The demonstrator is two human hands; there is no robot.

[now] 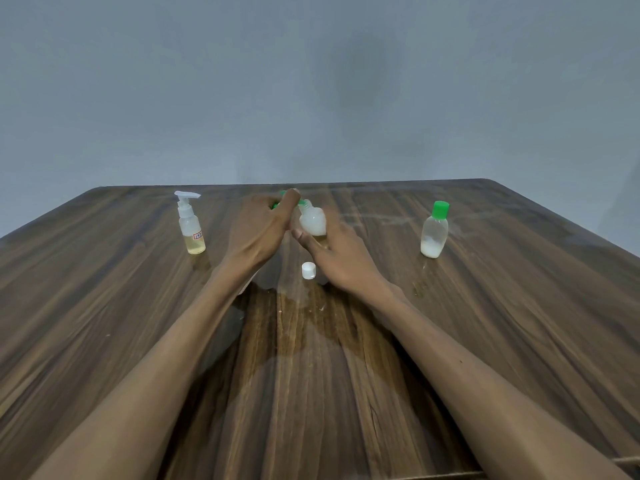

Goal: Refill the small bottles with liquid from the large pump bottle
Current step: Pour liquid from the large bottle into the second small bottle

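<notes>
Yellowish liquid is sitting low in the pump bottle [189, 226] standing at the counter's [519, 323] left. Centrally, the left hand [258, 230] is gripping a green cap [282, 199], probably unscrewing it, while the right hand [337, 252] is steadying its tilted small bottle [312, 221]; another small bottle [434, 230] is waiting capped at right.

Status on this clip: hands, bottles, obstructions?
Right hand grips small bottle; left hand pinches its green cap. Loose white cap below. Nothing blocking.

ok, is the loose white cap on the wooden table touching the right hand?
Apart. The head view shows the small white cap lying on the wooden table with a strip of bare wood between it and the right hand, which holds a small clear bottle.
</notes>
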